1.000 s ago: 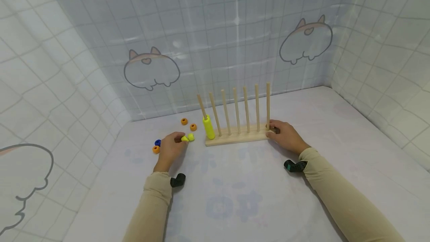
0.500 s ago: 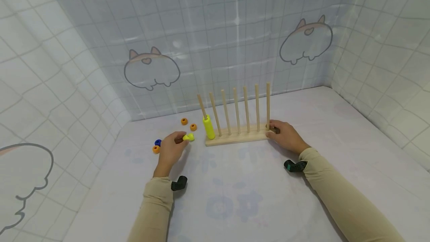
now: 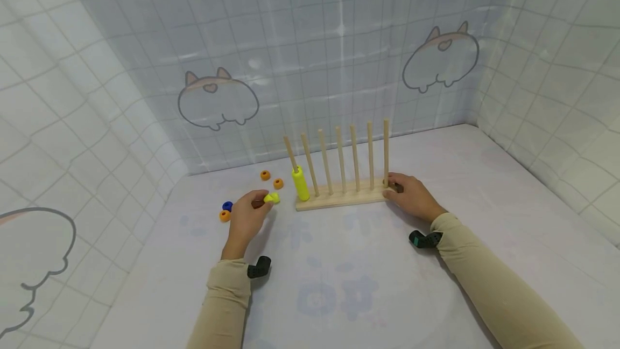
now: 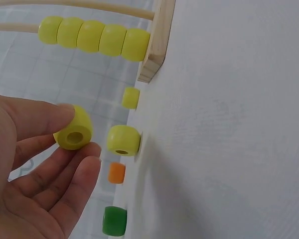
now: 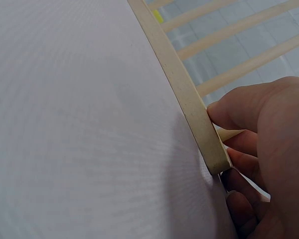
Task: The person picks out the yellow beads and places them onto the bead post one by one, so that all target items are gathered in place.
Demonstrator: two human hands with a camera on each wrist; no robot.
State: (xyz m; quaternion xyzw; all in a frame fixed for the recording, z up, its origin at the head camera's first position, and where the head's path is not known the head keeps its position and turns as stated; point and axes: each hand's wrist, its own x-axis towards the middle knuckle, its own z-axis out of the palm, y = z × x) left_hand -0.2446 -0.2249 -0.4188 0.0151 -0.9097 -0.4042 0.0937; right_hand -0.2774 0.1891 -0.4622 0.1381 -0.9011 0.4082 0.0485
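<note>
Between thumb and index finger my left hand (image 3: pixel 247 222) pinches a yellow bead (image 4: pixel 75 130), its hole showing in the left wrist view. Just beyond it on the table sits another yellow bead (image 4: pixel 123 140), with a smaller-looking yellow bead (image 4: pixel 131 97) farther off. A wooden peg rack (image 3: pixel 349 196) with several upright pegs stands ahead. Several yellow beads (image 3: pixel 301 183) are stacked on its leftmost peg; the other pegs are bare. My right hand (image 3: pixel 411 196) grips the rack's right end, thumb against the front edge of the base (image 5: pixel 189 109); some fingers are partly hidden.
Orange beads (image 3: pixel 265 175) lie behind the left hand. Left of that hand, a blue bead (image 3: pixel 227 206) and an orange bead (image 3: pixel 225 216) lie together. A green bead (image 4: pixel 114 221) shows in the left wrist view. A tiled-pattern wall (image 3: pixel 310 58) rises behind the table.
My left hand has shifted slightly right, bringing the pinched yellow bead nearer the loose one, so they overlap in the head view. The right hand and rack stay put.
</note>
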